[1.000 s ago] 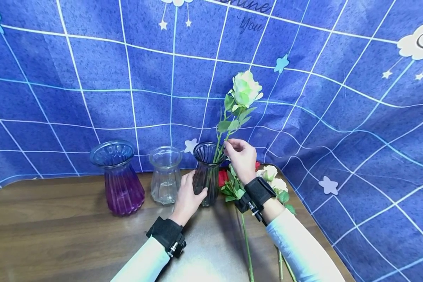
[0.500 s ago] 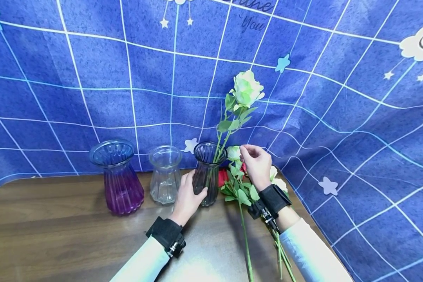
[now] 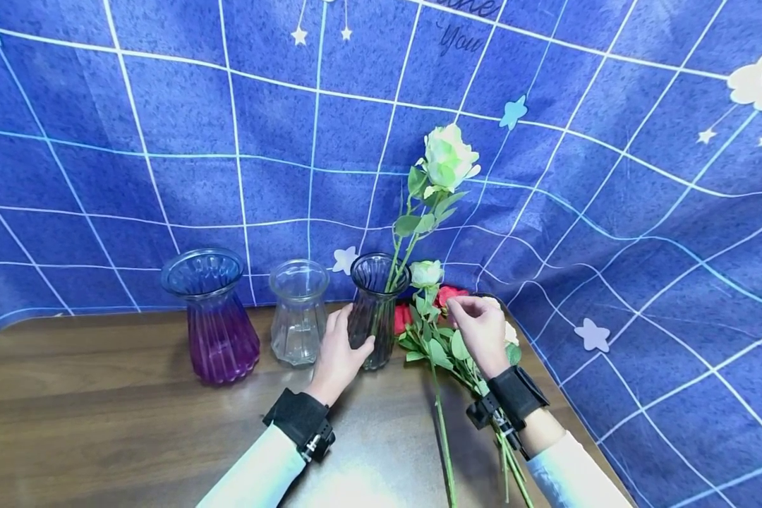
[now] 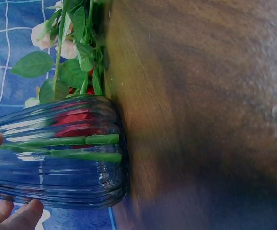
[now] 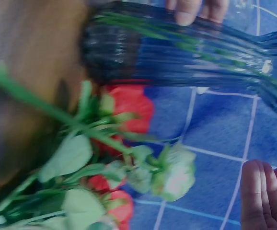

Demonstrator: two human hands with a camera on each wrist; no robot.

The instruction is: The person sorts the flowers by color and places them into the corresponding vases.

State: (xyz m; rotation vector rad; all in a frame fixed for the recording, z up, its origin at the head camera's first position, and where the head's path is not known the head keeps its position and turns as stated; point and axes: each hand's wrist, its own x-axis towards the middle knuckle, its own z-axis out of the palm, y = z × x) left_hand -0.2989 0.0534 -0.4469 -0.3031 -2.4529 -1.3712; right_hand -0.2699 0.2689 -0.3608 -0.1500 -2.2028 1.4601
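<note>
My left hand grips the lower body of a dark grey glass vase, thumb on one side and fingers on the other. Two green stems show through its glass in the left wrist view, their cut ends near the base. Above the rim a white-green rose leans right. To the vase's right, my right hand hovers over flowers lying on the table, holding nothing; its fingers look straight in the right wrist view. Among those flowers are a white-green rose and red roses.
A clear glass vase stands left of the dark one, and a blue-purple vase farther left. Long stems reach toward the front of the wooden table. A blue gridded cloth hangs behind and at the right.
My right hand has let go of the rose stem at the vase rim and moved right and down over the lying flowers. The left hand keeps its hold on the dark vase.
</note>
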